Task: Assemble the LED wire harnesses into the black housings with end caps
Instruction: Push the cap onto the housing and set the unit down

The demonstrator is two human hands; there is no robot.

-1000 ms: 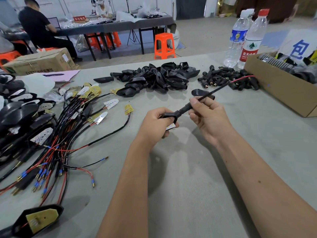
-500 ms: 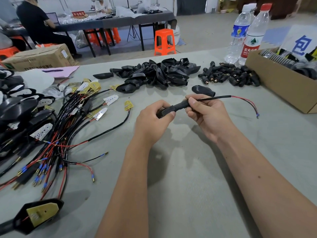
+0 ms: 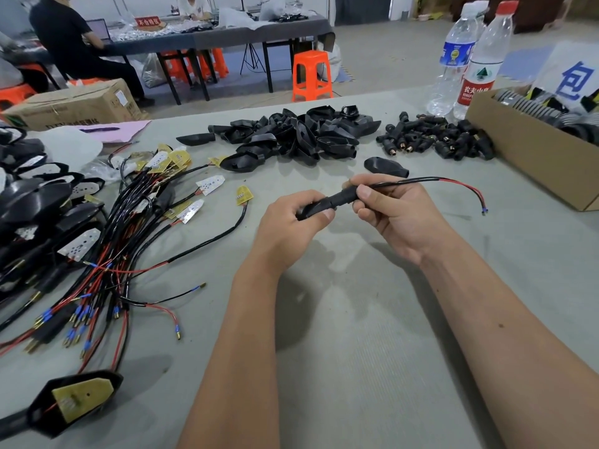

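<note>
My left hand [image 3: 291, 223] grips a black housing [image 3: 316, 208] above the middle of the table. Its narrow neck joins a black end cap [image 3: 345, 196], which my right hand [image 3: 393, 213] pinches together with the harness wire [image 3: 418, 180]. That wire runs right and splits into red and black leads ending in a blue terminal [image 3: 484, 210]. The LED board is hidden inside my left fist. A pile of empty black housings [image 3: 301, 136] lies beyond my hands. Loose end caps [image 3: 434, 140] are heaped to its right. Several LED wire harnesses [image 3: 107, 254] lie tangled at the left.
One single housing [image 3: 385, 166] lies just behind my right hand. A cardboard box [image 3: 531, 157] stands at the right edge, two water bottles [image 3: 466, 59] behind it. Assembled units [image 3: 29, 202] are stacked far left; one with a yellow board [image 3: 77, 400] lies at the front left.
The wire's free end swung down from over the end-cap pile to the table on the right. My hands drew the end cap along the wire up to the housing's neck.
</note>
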